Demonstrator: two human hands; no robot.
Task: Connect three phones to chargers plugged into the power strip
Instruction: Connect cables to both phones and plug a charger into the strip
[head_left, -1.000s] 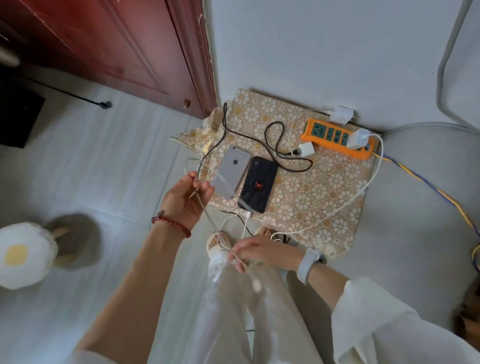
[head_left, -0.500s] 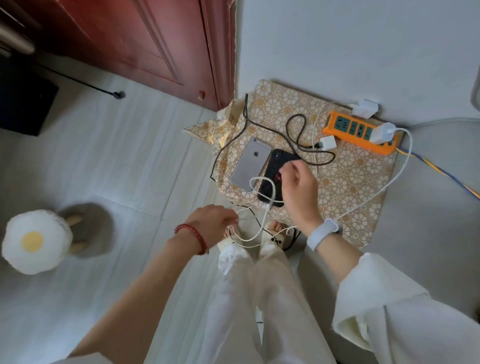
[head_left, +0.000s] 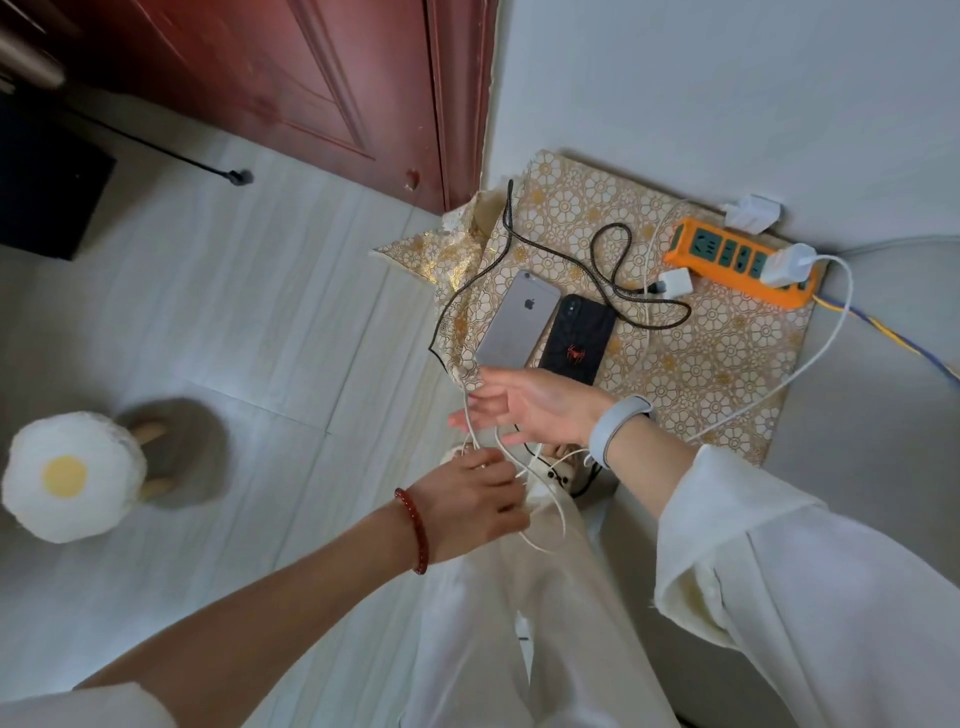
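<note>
Fingers of left hand (head_left: 470, 501) clutch thin white cable (head_left: 545, 540) (looped); right hand (head_left: 535, 405) splayed, relaxed.

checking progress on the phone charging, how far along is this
Done: one white charger sits in the orange power strip. In hand: the left hand grips the white cable; the right hand is open above it. Left: the silver phone and black phone show no cable attached; two adapters lie unplugged; no third phone is visible.

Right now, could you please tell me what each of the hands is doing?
Left hand: fingers curled, gripping the white cable.
Right hand: open, fingers spread, holding nothing.
</note>
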